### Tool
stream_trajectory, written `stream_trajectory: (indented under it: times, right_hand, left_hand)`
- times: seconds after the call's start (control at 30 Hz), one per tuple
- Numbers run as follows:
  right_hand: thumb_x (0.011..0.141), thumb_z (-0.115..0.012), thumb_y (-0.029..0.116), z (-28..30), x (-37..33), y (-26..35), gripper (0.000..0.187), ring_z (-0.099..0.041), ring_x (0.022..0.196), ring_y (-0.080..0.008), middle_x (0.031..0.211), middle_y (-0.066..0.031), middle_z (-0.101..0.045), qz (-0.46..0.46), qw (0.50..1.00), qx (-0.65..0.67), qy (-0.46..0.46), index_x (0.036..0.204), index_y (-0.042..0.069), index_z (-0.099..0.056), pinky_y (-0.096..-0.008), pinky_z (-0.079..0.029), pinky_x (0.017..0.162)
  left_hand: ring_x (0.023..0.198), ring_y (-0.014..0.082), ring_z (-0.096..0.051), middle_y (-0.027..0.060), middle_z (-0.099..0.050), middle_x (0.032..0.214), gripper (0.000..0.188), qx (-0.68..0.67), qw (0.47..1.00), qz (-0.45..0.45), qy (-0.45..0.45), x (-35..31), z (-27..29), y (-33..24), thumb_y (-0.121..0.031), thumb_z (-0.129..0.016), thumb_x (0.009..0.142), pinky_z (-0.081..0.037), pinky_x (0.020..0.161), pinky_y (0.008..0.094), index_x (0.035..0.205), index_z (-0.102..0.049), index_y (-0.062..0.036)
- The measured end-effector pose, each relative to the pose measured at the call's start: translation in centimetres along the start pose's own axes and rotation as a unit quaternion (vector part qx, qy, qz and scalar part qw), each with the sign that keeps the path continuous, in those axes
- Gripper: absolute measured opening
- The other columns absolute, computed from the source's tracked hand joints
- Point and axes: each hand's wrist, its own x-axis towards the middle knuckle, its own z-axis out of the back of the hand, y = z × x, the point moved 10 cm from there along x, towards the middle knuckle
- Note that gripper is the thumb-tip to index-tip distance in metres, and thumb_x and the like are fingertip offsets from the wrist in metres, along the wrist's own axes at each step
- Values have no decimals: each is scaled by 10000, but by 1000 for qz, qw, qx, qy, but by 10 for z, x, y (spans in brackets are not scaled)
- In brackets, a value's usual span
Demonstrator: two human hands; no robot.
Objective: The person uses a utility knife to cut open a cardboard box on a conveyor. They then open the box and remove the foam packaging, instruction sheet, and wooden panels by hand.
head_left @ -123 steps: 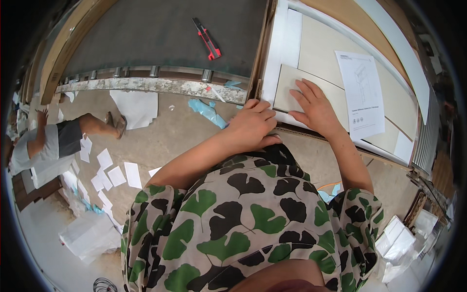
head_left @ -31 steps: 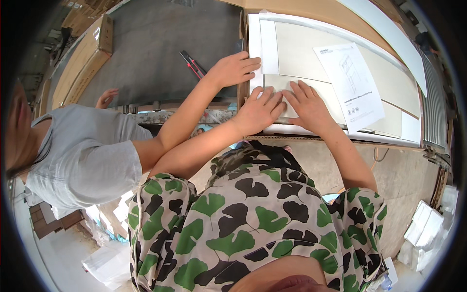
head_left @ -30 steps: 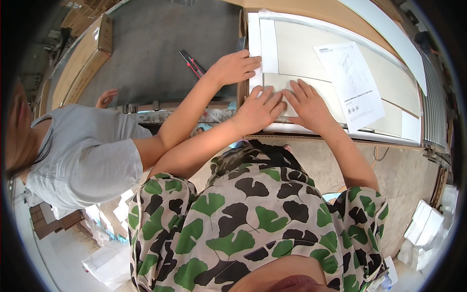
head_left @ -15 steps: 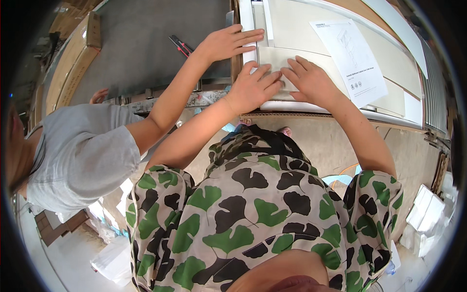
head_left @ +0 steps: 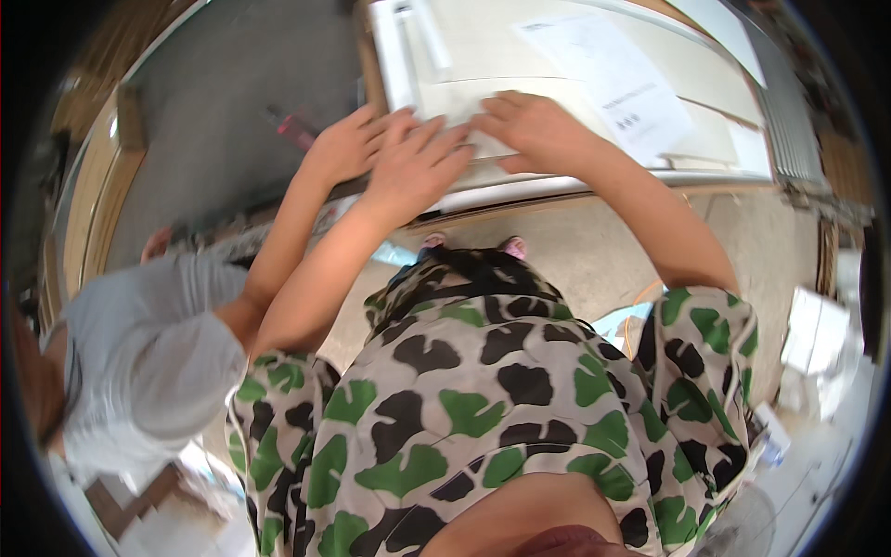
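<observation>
Cream-faced panel [head_left: 457, 97] is being covered along its near left part by the left grip [head_left: 418, 169] and the right grip [head_left: 538, 135], both being held open, fingers spread, with nothing being clasped. By the left grip, the panel's near left corner is being overlapped; how firmly it is being pressed cannot be told through the blur. By the right grip, the panel's face is apparently being touched, the fingers being angled leftward. Just beside the left grip, a co-worker's hand [head_left: 348, 148] is being held near the brown side wall of the open carton [head_left: 368, 60], where a white packing strip [head_left: 388, 51] is standing. The panel is lying flat inside the carton, near its front edge, and is being bordered by a farther cream panel [head_left: 492, 42]. To the right, a printed white sheet [head_left: 617, 88] is lying askew on the panels. Leftward, a red utility knife [head_left: 297, 132] is being supported by the dark surface [head_left: 213, 111].

With three hands being crowded at one corner, fingers could end up being pinched between panel and strip if uneven pushes are being made. The corner could be chipped if it is being forced against the packing. The sheet could be creased by a sweeping right forearm, and the knife could be knocked by the co-worker's arm.
</observation>
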Motion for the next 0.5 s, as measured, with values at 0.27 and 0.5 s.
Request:
stream_trajectory:
  times: [0.27,0.5]
  right_hand:
    - [696,-754,234,18,-23,-11,533,-555,1148,-291,1217,-109,-599,-68,994,30,-80,1175,66,-590,-377,-487,920]
    - [748,-646,78,43,-63,-19,471,-568,1127,-272,1223,-58,-618,-98,953,-139,-252,1215,101,-595,-384,-471,954]
  left_hand:
    - [1049,233,-632,47,-670,1160,230,-33,999,11,-29,28,27,3,-117,-732,748,-437,841,373,975,-705,-131]
    - [1057,235,-634,64,-661,1182,242,-47,998,16,-38,42,42,8,-118,-748,748,-430,856,361,988,-713,-119]
